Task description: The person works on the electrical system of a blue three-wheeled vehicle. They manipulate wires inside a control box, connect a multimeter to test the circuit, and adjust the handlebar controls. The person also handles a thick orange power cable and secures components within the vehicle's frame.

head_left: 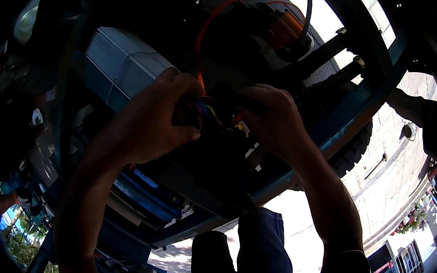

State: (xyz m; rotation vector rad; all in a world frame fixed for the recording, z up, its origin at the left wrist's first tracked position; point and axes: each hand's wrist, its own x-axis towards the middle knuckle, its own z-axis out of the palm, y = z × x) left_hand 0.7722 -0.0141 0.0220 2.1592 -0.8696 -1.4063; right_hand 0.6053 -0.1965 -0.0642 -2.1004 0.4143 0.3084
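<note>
A bunch of coloured wires (211,113) is framed between the left hand (150,117) at nine o'clock, thumb and fingers curved apart, and the right hand (273,115) at three, fingers curled; whether either grips cannot be told in this shade. Each wire is best steadied near its end, with the orange cable (200,44) toward twelve o'clock left unstrained.

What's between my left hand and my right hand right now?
In the head view, coloured wires, blue and yellow among them, lie between the left hand and right hand; shadow hides the rest.
</note>
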